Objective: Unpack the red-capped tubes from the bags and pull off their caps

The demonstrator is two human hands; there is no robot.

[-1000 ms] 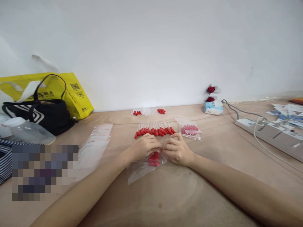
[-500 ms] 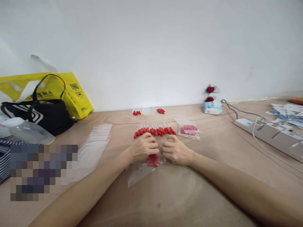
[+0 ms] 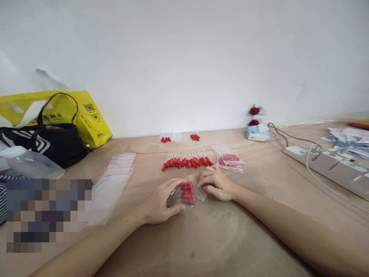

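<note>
A clear zip bag (image 3: 198, 193) with several red-bulbed pieces inside lies in front of me. My left hand (image 3: 163, 200) curves around its left side, thumb along the near edge and fingers over the far edge, gripping it. With curled fingers, my right hand (image 3: 217, 182) pinches the bag's right edge; the fingertips are partly hidden. Just beyond both hands is a row of droppers (image 3: 187, 162) with red bulbs towards me and thin clear stems pointing away. Filled zip bags (image 3: 230, 159) are stacked right of the row.
Flat clear bags (image 3: 117, 177) lie fanned at left, near a plastic bottle (image 3: 34, 163), a black bag (image 3: 66, 140) and a yellow bag (image 3: 96, 123). More red bulbs (image 3: 195, 137) rest by the wall. A tissue pack (image 3: 258, 134) and power strip (image 3: 331, 165) sit at right.
My left hand has opened out from a curled pose and moved left and nearer, now around the bag's side. The bag has turned and lies more compactly. The right hand stays beside it.
</note>
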